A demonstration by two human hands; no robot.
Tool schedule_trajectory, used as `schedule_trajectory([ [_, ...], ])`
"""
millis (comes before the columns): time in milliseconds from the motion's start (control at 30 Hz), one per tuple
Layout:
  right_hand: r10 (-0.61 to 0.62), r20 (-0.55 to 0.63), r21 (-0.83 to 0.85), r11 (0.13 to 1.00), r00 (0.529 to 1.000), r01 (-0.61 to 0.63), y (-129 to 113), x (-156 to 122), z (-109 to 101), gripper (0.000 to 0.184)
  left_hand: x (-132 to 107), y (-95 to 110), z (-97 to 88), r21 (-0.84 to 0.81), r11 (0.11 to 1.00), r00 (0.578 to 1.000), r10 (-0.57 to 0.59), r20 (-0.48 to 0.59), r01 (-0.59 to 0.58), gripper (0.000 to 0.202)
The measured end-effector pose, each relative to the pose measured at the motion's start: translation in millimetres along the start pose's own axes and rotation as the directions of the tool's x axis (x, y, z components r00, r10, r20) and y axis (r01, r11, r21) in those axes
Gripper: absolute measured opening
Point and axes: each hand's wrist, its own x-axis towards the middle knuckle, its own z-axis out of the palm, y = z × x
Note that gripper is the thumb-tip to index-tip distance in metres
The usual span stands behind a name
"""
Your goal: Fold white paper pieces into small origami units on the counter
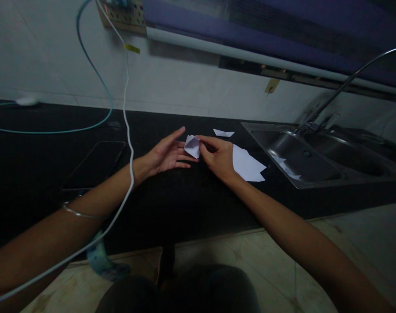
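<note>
A small folded white paper piece [192, 146] is held over the black countertop [38, 174]. My right hand [219, 156] pinches its right edge with fingers curled. My left hand [167, 154] lies open beside it, fingers stretched out, their tips touching the paper's left side. A thin bracelet sits on my left forearm.
Flat white paper sheets [248, 165] lie just right of my right hand, and a small folded paper [223, 133] behind it. A steel sink [302, 156] with a tap stands at the right. A dark phone [95, 165] lies left. White and teal cables [128, 108] cross the counter.
</note>
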Motion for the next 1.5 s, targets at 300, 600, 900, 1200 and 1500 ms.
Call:
schedule_trajectory([
  [300,-0.048,0.014,-0.020,0.999,0.999,0.049,1,-1,3,0.029,6,-8,-10.2,0.012,0.996,0.989,-0.092,0.119,0.091,0.040],
  [600,0.074,0.146,0.186,0.977,0.986,-0.101,9,5,-1,0.027,-4,-2,-13.3,0.121,0.992,0.998,-0.047,0.050,0.041,0.024],
  [900,0.237,0.218,0.273,0.917,0.947,-0.292,24,9,0,0.027,-9,7,-0.8,0.346,0.936,0.997,0.044,0.060,-0.062,0.034],
  [1200,0.252,0.074,0.345,0.901,0.965,-0.262,26,13,-3,0.025,-4,5,-14.7,0.465,0.883,0.997,0.028,0.066,-0.055,0.042],
  [1500,0.261,0.048,0.338,0.904,0.964,-0.262,27,13,-2,0.028,-6,6,-13.6,0.538,0.833,0.990,0.083,0.113,-0.131,0.041],
])
